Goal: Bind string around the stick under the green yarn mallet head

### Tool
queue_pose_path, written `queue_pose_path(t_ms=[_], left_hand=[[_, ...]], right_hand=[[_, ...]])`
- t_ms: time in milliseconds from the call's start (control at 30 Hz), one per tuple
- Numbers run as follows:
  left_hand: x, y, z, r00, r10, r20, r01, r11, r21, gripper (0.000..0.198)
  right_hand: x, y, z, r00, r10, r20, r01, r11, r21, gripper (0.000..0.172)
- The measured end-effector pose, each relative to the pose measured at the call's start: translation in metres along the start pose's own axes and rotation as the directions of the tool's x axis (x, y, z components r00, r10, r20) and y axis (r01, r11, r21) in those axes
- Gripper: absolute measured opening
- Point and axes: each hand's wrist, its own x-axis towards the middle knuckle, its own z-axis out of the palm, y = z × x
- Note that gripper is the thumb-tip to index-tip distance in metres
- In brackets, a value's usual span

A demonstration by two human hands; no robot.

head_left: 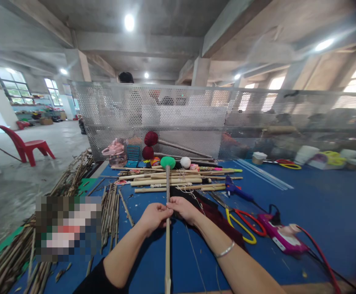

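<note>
A long pale stick with a green oval head at its far end points away from me over the blue table. Around its middle, my left hand pinches it from the left. My right hand grips the same stick from the right, its fingers touching those of my left hand. Thin pale string trails down beside my right hand. Dark red cloth lies beyond and under my right forearm.
Bamboo sticks lie across the table's back, near dark red balls and a white ball. On the right are scissors, a blue glue gun and a magenta power strip. Twigs are on the left.
</note>
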Motion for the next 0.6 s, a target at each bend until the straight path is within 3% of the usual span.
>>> queue_pose_path(t_ms=[133,300,467,600], left_hand=[[-0.001,0.002,-0.001,0.998,-0.048,0.044,0.051,0.997,-0.066,0.043],[-0.008,0.010,0.001,0.988,-0.101,0.120,0.113,0.989,-0.094,0.038],[-0.011,0.012,0.001,0.983,-0.115,0.145,0.130,0.986,-0.102,0.033],[-0.009,0.006,-0.002,0.993,-0.074,0.091,0.072,0.997,0.024,0.040]], right_hand=[[0.000,-0.001,-0.010,0.991,0.076,0.108,-0.077,0.997,0.006,0.032],[0.001,-0.002,-0.015,0.982,0.118,0.146,-0.121,0.993,0.014,0.030],[0.001,0.002,-0.008,0.996,0.050,0.074,-0.046,0.997,-0.058,0.028],[-0.001,0.002,0.000,0.999,0.020,-0.039,-0.022,0.998,-0.051,0.031]])
